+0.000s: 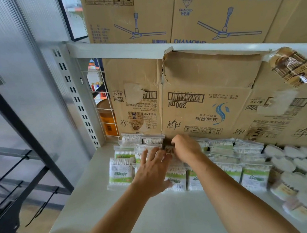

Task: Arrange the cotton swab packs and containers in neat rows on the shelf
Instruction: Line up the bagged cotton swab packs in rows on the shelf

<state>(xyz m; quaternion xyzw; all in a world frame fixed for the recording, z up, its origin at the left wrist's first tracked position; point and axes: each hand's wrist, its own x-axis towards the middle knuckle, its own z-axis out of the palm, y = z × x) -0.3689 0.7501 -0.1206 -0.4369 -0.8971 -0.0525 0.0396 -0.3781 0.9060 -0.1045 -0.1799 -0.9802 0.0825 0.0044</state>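
Clear packs of cotton swabs with green labels (121, 173) lie in rows on the pale shelf (118, 216), from the back wall toward me. My left hand (153, 171) lies flat with spread fingers on the packs in the second column. My right hand (185, 146) reaches to the back row with curled fingers and grips a pack with dark brown sticks (168, 148). Round white swab containers (294, 164) stand in rows at the right.
Flattened cardboard boxes (201, 96) line the back of the shelf. Fan cartons (215, 15) sit on the shelf above. A perforated metal upright (77, 100) and wire grid stand at the left, with black racks (19, 177) beyond.
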